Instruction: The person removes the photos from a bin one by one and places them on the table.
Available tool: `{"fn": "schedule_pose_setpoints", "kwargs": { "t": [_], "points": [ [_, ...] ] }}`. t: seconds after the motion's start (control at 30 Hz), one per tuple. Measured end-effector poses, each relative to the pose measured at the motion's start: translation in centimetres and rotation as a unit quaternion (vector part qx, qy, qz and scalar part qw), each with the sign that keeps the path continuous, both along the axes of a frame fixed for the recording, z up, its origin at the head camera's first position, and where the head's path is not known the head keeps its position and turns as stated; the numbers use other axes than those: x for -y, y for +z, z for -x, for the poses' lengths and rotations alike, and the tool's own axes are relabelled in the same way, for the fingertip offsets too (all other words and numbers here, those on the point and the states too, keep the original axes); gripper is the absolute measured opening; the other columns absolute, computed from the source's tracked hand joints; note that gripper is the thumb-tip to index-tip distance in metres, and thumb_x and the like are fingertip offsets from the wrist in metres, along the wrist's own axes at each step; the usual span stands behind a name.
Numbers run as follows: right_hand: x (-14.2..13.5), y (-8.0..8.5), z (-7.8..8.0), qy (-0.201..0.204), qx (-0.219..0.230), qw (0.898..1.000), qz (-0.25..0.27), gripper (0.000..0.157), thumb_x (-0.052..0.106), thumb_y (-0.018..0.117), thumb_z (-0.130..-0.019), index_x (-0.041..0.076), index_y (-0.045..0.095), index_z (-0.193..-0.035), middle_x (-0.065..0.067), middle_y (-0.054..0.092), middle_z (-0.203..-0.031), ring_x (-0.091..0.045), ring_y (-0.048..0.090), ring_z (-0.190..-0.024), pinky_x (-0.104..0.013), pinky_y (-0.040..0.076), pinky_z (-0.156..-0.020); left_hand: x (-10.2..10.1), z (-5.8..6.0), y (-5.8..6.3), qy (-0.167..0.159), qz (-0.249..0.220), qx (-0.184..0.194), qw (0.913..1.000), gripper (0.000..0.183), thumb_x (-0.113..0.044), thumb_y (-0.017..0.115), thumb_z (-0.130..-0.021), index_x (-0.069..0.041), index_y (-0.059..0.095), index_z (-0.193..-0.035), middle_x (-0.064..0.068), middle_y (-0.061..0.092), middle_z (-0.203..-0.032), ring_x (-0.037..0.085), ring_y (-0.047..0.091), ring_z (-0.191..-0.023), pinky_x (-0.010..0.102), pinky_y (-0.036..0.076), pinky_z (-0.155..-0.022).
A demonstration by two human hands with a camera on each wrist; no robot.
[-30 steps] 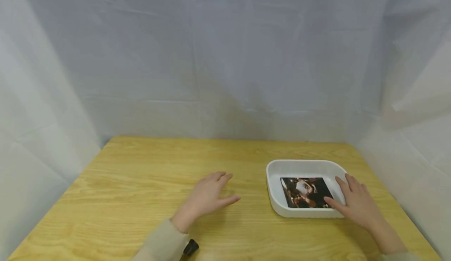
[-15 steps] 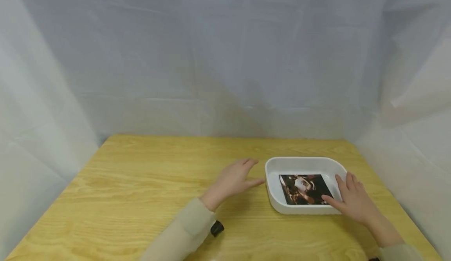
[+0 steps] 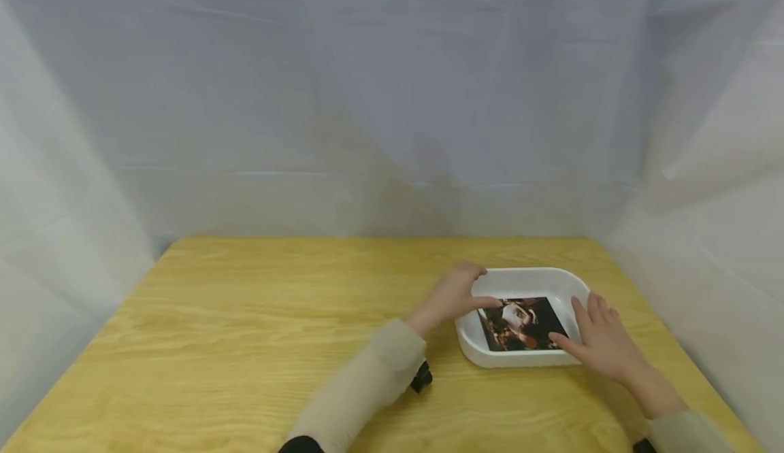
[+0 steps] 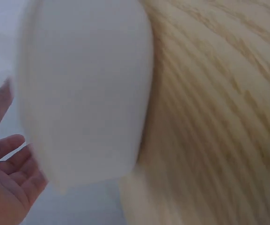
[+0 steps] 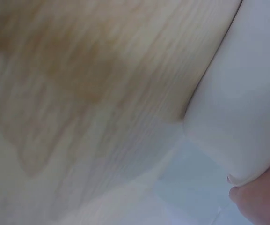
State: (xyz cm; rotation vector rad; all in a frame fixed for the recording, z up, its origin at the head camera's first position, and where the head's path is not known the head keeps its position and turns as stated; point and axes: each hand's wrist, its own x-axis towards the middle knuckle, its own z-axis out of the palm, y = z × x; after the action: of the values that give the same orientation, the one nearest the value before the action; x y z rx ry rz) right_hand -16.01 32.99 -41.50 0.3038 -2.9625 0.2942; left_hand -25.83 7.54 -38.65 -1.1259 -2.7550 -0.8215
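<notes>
A white, rounded rectangular tray (image 3: 508, 359) sits on the right part of the wooden table. Inside it lies a flat square with a dark printed picture (image 3: 522, 324). My left hand (image 3: 454, 294) is at the tray's left end, its thumb reaching over the rim and its fingers spread. The left wrist view shows this hand (image 4: 8, 173) beside the tray's white wall (image 4: 85, 89), fingers loosely bent. At the tray's right end my right hand (image 3: 603, 341) rests with fingers extended, the thumb over the near right corner. The right wrist view shows only part of it (image 5: 266, 197) against the wall.
The wooden table (image 3: 245, 317) extends to the left of the tray. Pale sheeting (image 3: 380, 99) hangs behind the table and along both sides. Small black devices (image 3: 421, 377) are worn near both wrists.
My left hand has moved right across the table to the tray's left end. My right hand stays at the right end. The whole view has shifted slightly.
</notes>
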Motion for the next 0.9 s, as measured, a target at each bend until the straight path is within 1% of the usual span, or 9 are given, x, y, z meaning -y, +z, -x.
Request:
{"fn": "schedule_pose_setpoints", "kwargs": {
  "t": [0.07,0.17,0.27,0.37,0.43,0.57,0.67,0.8,0.9],
  "points": [
    [0.2,0.0,0.0,0.002,0.0,1.0,0.002,0.084,0.049,0.051,-0.083,-0.019,0.027,-0.127,-0.046,0.011,-0.128,-0.055,0.01,-0.12,-0.063,0.011,-0.093,-0.8,0.2,-0.6,0.001,0.013,0.003,0.9999,0.064,-0.046,0.066,-0.074,-0.003,0.051,-0.119,0.008,0.054,-0.115,0.018,0.05,-0.104,0.025,0.039,-0.088],
    [0.4,0.0,-0.1,0.002,0.001,1.0,0.008,0.084,0.049,0.05,-0.084,-0.019,0.026,-0.127,-0.046,0.01,-0.129,-0.055,0.009,-0.12,-0.063,0.01,-0.093,-1.9,0.5,-1.3,0.006,0.047,0.002,0.9989,0.067,-0.048,0.067,-0.072,-0.003,0.051,-0.12,0.007,0.055,-0.114,0.017,0.052,-0.102,0.024,0.039,-0.087],
    [0.5,-0.1,-0.1,0.002,-0.003,1.0,0.014,0.085,0.049,0.051,-0.083,-0.019,0.026,-0.127,-0.045,0.01,-0.129,-0.054,0.009,-0.12,-0.063,0.009,-0.093,-2.7,0.7,-1.7,0.009,0.099,-0.02,0.9948,0.07,-0.054,0.066,-0.068,-0.005,0.053,-0.117,0.005,0.058,-0.109,0.015,0.054,-0.095,0.023,0.041,-0.084],
    [0.5,-0.2,-0.1,0.002,-0.011,1.0,0.014,0.084,0.048,0.052,-0.083,-0.019,0.028,-0.127,-0.045,0.012,-0.129,-0.054,0.01,-0.12,-0.062,0.009,-0.093,-3.3,0.7,-1.8,0.006,0.16,-0.046,0.986,0.071,-0.063,0.064,-0.063,-0.007,0.057,-0.107,0.001,0.059,-0.096,0.012,0.055,-0.083,0.022,0.043,-0.076],
    [0.4,-0.1,-0.1,0.0,-0.012,1.0,0.012,0.084,0.049,0.052,-0.083,-0.019,0.028,-0.127,-0.045,0.012,-0.129,-0.054,0.01,-0.12,-0.062,0.009,-0.094,-3.6,0.7,-1.8,0.0,0.204,-0.062,0.977,0.073,-0.069,0.061,-0.06,-0.009,0.057,-0.101,-0.001,0.058,-0.09,0.011,0.054,-0.079,0.023,0.044,-0.073],
    [0.3,0.0,-0.1,-0.004,0.001,1.0,0.005,0.085,0.05,0.05,-0.084,-0.019,0.026,-0.128,-0.045,0.01,-0.129,-0.053,0.008,-0.121,-0.062,0.008,-0.094,-4.0,0.5,-1.9,-0.009,0.267,-0.061,0.9618,0.072,-0.076,0.059,-0.053,-0.013,0.058,-0.09,-0.004,0.057,-0.085,0.009,0.052,-0.074,0.025,0.044,-0.069],
    [0.3,0.0,-0.1,-0.006,0.01,1.0,0.001,0.085,0.05,0.048,-0.085,-0.019,0.024,-0.128,-0.045,0.009,-0.13,-0.053,0.006,-0.122,-0.062,0.007,-0.094,-4.3,0.3,-2.1,-0.012,0.29,-0.05,0.9557,0.069,-0.076,0.06,-0.05,-0.015,0.058,-0.083,-0.005,0.057,-0.08,0.008,0.05,-0.071,0.027,0.044,-0.067],
    [0.3,0.0,-0.2,-0.006,0.009,1.0,0.0,0.085,0.05,0.049,-0.084,-0.019,0.025,-0.128,-0.045,0.01,-0.13,-0.053,0.007,-0.122,-0.062,0.008,-0.094,-4.6,-0.1,-2.5,-0.01,0.318,-0.064,0.946,0.068,-0.075,0.063,-0.048,-0.017,0.062,-0.083,-0.006,0.059,-0.082,0.008,0.051,-0.075,0.031,0.044,-0.069],
    [0.4,0.1,-0.2,-0.006,0.007,1.0,0.001,0.086,0.05,0.05,-0.084,-0.019,0.025,-0.128,-0.045,0.011,-0.13,-0.053,0.008,-0.121,-0.062,0.009,-0.094,-4.7,-0.2,-2.8,-0.008,0.34,-0.077,0.9373,0.062,-0.074,0.063,-0.048,-0.02,0.063,-0.078,-0.006,0.06,-0.085,0.009,0.052,-0.078,0.032,0.045,-0.068]
  ]
}}
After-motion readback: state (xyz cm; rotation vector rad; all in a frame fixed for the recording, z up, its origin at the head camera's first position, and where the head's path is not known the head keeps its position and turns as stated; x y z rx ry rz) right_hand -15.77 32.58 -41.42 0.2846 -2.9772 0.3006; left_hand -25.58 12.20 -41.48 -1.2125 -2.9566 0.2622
